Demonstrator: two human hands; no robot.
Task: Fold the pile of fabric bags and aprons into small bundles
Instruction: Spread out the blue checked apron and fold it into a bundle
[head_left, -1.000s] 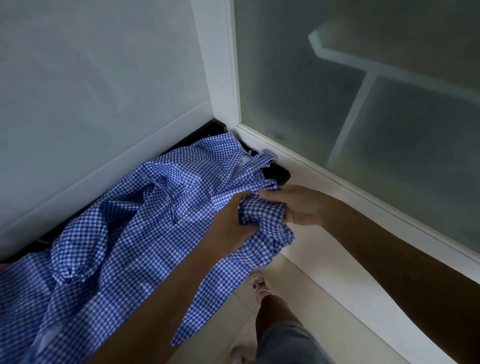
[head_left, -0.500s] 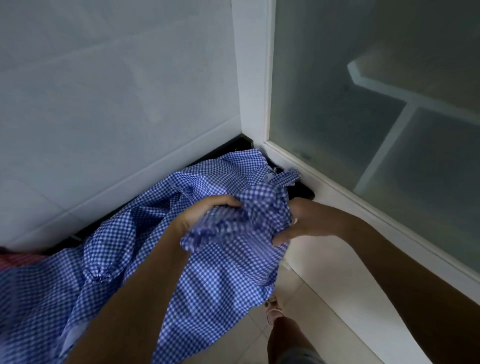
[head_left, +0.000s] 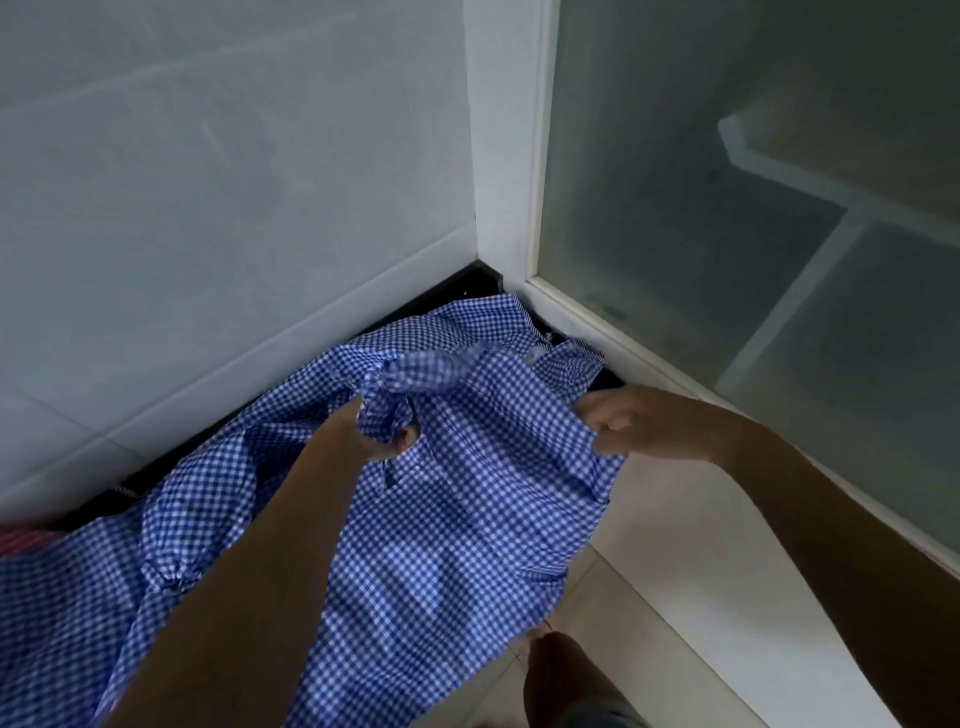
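Far left edge: a sliver of red fabric (head_left: 23, 540), mostly out of view. Beside it the blue checked fabric (head_left: 457, 545) lies heaped on the dark ledge (head_left: 470, 283) in the wall corner, and its front part hangs off the ledge toward the floor. Apron or bag, cannot tell; there is a gathered, knotted bunch near the top middle.

The left hand (head_left: 384, 441) has its fingers curled into a crumpled bunch of the cloth just below that knot. The right hand (head_left: 631, 426) pinches the cloth's right edge, close to the frosted glass panel (head_left: 727, 249). The stretch between the hands is pulled fairly flat.

Handling, as a judgement: thin, light and limp, with no stiffness. It sags wherever it is unsupported, creases easily and is not fragile. A bunched grip wrinkles it, so it is better to hold two corners or a straight hem and shake it flat before folding. Loose ties are likely to snag, so tuck them in first.
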